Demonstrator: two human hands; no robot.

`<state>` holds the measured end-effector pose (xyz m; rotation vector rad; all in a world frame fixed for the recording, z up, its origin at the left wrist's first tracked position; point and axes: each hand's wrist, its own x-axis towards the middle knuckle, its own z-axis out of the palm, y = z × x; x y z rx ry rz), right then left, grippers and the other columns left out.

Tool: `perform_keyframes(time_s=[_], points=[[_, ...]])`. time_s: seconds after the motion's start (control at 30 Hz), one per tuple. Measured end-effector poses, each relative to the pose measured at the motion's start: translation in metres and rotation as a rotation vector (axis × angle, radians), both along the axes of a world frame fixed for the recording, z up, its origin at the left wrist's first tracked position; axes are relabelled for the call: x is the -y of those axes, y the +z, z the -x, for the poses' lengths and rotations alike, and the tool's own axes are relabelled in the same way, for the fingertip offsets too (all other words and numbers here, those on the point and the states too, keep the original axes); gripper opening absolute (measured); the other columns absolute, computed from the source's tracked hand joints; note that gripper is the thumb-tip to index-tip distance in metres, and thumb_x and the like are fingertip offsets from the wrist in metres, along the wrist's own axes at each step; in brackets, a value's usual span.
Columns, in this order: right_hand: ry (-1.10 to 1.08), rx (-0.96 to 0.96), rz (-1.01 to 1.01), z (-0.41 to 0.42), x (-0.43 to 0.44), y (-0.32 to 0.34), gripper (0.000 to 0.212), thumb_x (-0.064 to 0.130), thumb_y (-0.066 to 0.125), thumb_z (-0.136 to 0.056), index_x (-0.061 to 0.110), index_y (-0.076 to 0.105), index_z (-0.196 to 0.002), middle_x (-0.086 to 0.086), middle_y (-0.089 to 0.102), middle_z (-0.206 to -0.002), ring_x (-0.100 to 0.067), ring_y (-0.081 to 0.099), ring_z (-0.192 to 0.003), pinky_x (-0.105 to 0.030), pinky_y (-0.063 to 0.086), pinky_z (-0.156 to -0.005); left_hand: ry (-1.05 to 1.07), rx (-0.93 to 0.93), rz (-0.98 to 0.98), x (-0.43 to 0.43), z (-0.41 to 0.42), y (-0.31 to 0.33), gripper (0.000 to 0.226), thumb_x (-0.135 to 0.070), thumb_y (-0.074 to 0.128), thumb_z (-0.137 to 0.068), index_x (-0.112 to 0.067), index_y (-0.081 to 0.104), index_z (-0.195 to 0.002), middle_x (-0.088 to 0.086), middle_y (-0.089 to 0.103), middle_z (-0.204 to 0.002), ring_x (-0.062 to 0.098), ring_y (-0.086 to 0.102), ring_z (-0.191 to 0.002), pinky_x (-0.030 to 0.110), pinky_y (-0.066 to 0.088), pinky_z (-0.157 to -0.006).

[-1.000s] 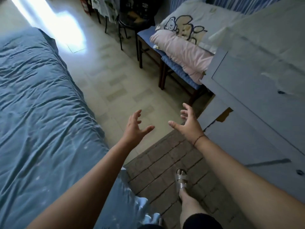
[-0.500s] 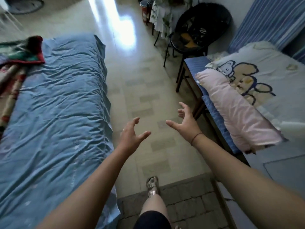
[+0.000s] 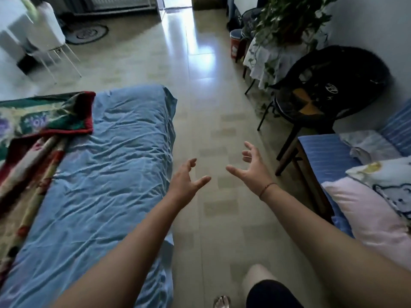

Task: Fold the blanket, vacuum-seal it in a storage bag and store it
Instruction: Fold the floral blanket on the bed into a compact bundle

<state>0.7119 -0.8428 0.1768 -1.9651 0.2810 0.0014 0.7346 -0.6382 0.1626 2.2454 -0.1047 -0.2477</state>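
Red-edged patterned blanket (image 3: pixel 42 121) lies unfolded on blue bed (image 3: pixel 106 174); left hand (image 3: pixel 184 181) and right hand (image 3: pixel 253 172) empty, spread apart; fetching it likely comes first.

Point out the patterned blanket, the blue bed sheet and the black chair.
patterned blanket (image 3: pixel 42 121), head view, on its red-edged folded corner.
blue bed sheet (image 3: pixel 106 174), head view, on its wrinkled middle.
black chair (image 3: pixel 329 85), head view, on its rounded backrest.

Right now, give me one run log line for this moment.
left hand: open, empty | right hand: open, empty | blanket: unfolded on bed | storage bag: unseen
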Motion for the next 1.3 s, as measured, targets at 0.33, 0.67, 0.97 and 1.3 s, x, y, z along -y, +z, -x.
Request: perform_keyframes(time_s=[0.33,0.67,0.97,1.3], points=[[0.115,0.001,-0.010,-0.321,0.025,0.010,0.088,0.028,0.080,-0.077,0.018,0.028,-0.148,-0.010,0.044,-0.139,-0.018,0.045,-0.126,-0.026,0.037,-0.099,0.102,0.002,0.025,0.021,-0.298,0.007,0.075,-0.034,0.078,-0.081,-0.011,0.042,-0.143,0.007,0.050,-0.140,0.019,0.049,-0.127,0.026,0.038,-0.104],[0.286,-0.003,0.001,-0.605,-0.015,0.012,0.087,0.029,0.081,-0.076,0.018,0.031,-0.146,-0.010,0.045,-0.138,-0.015,0.045,-0.121,-0.024,0.037,-0.098,0.246,-0.010,0.037,-0.012,-0.548,0.008,0.068,-0.030,0.075,-0.083,-0.011,0.043,-0.141,0.005,0.050,-0.141,0.019,0.048,-0.127,0.023,0.036,-0.099],[0.343,-0.014,-0.019,-0.857,-0.069,0.016,0.086,0.025,0.082,-0.075,0.019,0.032,-0.145,-0.008,0.047,-0.134,-0.015,0.048,-0.117,-0.023,0.034,-0.094,0.331,-0.002,0.045,-0.066,-0.799,0.022,0.068,-0.032,0.076,-0.082,-0.015,0.044,-0.140,0.002,0.051,-0.137,0.017,0.049,-0.126,0.030,0.040,-0.102],[0.511,-0.008,-0.013,-1.142,-0.123,0.009,0.076,0.019,0.077,-0.080,0.020,0.035,-0.143,-0.004,0.048,-0.129,-0.013,0.049,-0.115,-0.021,0.035,-0.091,0.499,-0.028,0.102,-0.114,-1.039,0.005,0.065,-0.030,0.073,-0.086,-0.016,0.041,-0.141,-0.001,0.048,-0.136,0.010,0.047,-0.114,0.021,0.034,-0.090]])
